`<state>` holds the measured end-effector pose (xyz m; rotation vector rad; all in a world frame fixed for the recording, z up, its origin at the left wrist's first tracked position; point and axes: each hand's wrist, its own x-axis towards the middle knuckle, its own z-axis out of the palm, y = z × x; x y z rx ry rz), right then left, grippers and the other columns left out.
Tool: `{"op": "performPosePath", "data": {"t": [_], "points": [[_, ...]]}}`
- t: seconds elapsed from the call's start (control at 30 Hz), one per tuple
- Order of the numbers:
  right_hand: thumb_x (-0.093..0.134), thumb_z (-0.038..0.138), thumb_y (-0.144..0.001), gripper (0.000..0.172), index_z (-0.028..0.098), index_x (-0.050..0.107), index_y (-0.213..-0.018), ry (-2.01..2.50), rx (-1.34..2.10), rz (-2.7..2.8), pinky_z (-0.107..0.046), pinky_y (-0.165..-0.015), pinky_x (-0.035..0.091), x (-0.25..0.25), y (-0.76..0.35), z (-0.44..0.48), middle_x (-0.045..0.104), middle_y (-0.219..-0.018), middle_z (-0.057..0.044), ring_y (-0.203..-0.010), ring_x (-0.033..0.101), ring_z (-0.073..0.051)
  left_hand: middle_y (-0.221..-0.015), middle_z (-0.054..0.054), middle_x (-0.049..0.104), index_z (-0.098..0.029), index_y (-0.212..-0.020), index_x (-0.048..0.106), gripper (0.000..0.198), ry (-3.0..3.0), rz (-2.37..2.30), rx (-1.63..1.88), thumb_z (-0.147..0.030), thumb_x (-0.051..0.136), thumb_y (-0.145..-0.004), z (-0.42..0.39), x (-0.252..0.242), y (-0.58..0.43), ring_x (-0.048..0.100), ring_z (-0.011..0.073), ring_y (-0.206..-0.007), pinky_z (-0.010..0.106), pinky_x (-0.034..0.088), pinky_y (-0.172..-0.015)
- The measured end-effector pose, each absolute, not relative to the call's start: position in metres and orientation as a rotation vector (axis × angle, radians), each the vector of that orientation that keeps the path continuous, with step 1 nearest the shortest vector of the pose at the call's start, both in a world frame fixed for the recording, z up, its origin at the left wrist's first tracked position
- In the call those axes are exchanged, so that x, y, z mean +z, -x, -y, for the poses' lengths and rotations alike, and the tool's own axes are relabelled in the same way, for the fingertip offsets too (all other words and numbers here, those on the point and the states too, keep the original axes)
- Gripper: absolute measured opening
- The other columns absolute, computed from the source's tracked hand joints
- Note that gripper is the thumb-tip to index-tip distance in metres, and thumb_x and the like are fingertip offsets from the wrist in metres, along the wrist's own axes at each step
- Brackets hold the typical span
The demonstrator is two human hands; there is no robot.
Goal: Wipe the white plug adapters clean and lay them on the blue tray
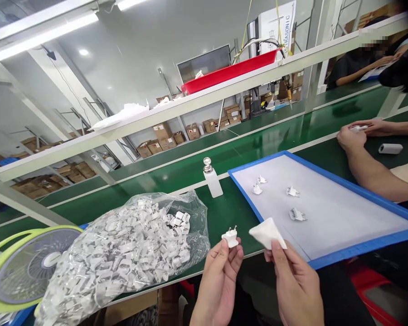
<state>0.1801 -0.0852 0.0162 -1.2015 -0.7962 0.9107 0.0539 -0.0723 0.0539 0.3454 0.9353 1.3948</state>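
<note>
Between thumb and fingers, my left hand (221, 276) grips a white two-pin plug adapter (230, 236), its metal pins pointing up. A folded white cloth (265, 232) is pinched in my right hand (297, 280), a short way right of the adapter and apart from it. Left of my hands lies a clear plastic bag (199, 213) full of white plug pieces (132, 244). To the right, several similar plug adapters (297, 214) lie spread on a white tray with a blue rim (343, 190).
A pump bottle (213, 181) stands behind my hands on the green bench. A green-rimmed fan (37, 267) sits at far left. On the right, another person's hands (355, 133) hold a small white piece near a white cylinder (390, 148). A red bin (231, 72) rests on the overhead rail.
</note>
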Motion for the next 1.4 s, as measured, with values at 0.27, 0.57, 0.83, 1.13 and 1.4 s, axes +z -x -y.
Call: {"op": "performPosePath", "data": {"t": [0.27, 0.57, 0.83, 1.13, 1.4], "points": [[0.053, 0.01, -0.098, 0.037, 0.029, 0.07, -0.124, 0.84, 0.455, 1.48, -0.027, -0.067, 0.056, 0.029, -0.181, 0.089, 0.068, -0.109, -0.009, -0.09, 0.069, -0.021, -0.076, 0.004, 0.072, -0.014, -0.076, 0.076, 0.037, -0.331, -0.843, 1.349, -0.042, 0.095, -0.063, 0.084, 0.051, -0.066, 0.064, 0.0111, -0.072, 0.021, 0.055, -0.068], [0.049, 0.007, -0.098, 0.042, 0.025, 0.062, -0.133, 0.847, 0.359, 1.649, -0.026, -0.08, 0.057, 0.014, -0.18, 0.079, 0.064, -0.109, -0.009, -0.094, 0.066, -0.018, -0.069, 0.0, 0.061, -0.014, -0.073, 0.071, 0.039, -0.316, -0.98, 1.346, -0.046, 0.092, -0.066, 0.078, 0.051, -0.07, 0.053, 0.0088, -0.064, 0.021, 0.049, -0.064], [0.048, 0.03, -0.103, 0.029, 0.018, 0.069, -0.087, 1.245, 0.493, 1.36, -0.026, -0.059, 0.047, -0.017, -0.173, 0.053, 0.064, -0.082, -0.005, -0.065, 0.06, -0.015, -0.057, -0.002, 0.059, -0.015, -0.085, 0.072, 0.045, -1.663, -1.712, 0.818, -0.054, 0.053, -0.094, 0.026, 0.032, -0.034, 0.051, 0.0124, -0.048, 0.024, 0.034, -0.05], [0.043, 0.025, -0.104, 0.032, 0.02, 0.074, -0.109, 1.279, 0.709, 1.482, -0.028, -0.06, 0.044, -0.025, -0.162, 0.029, 0.063, -0.083, -0.004, -0.068, 0.06, -0.017, -0.066, 0.005, 0.063, -0.019, -0.083, 0.067, 0.025, -2.062, -1.868, 0.573, -0.027, 0.048, -0.098, 0.005, 0.021, -0.035, 0.062, 0.0209, -0.06, 0.028, 0.033, -0.058], [0.042, 0.021, -0.103, 0.031, 0.017, 0.071, -0.112, 1.329, 0.746, 1.482, -0.029, -0.062, 0.043, -0.028, -0.165, 0.024, 0.061, -0.086, -0.004, -0.071, 0.059, -0.017, -0.099, 0.005, 0.064, -0.019, -0.125, 0.059, 0.039, -2.031, -1.761, 0.721, -0.043, 0.062, -0.094, 0.011, 0.016, -0.008, 0.06, 0.018, -0.079, 0.029, 0.048, -0.075]]}}
